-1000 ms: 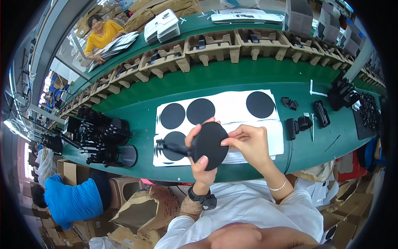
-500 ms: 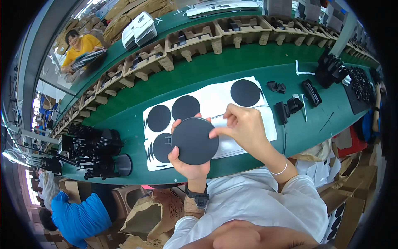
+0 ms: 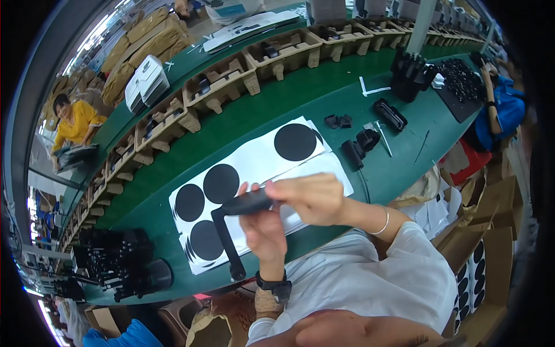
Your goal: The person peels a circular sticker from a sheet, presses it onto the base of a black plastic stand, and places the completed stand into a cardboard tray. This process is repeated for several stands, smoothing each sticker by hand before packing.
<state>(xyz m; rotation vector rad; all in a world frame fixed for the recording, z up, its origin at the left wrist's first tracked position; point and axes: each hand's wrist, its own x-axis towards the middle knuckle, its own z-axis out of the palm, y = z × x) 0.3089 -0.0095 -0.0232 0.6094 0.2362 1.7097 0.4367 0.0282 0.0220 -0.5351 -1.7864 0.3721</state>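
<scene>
A black stand with a round base [image 3: 248,203] is held above the bench, its disc now seen nearly edge-on. From the disc a thin black arm [image 3: 228,243] hangs down toward the bench's near edge. My left hand [image 3: 266,234] grips the base from below, some fingertips showing behind it. At the disc's right rim, my right hand [image 3: 315,199] is closed in a pinch, thumb and fingers against the edge. Beneath both hands lie white sheets [image 3: 254,151] bearing round black pads [image 3: 221,184], partly covered by the stand and my hands.
Black stands [image 3: 124,254] crowd the bench's left end. On the right are black clamp parts [image 3: 359,147], a screwdriver [image 3: 383,139] and a pile of small black parts [image 3: 462,81]. Cardboard trays [image 3: 283,52] line the far side. Co-workers are at left and right.
The stand's disc has tipped from facing up to nearly edge-on, bringing its arm into view. My right hand has moved from over the disc's face to its rim. The view has shifted right.
</scene>
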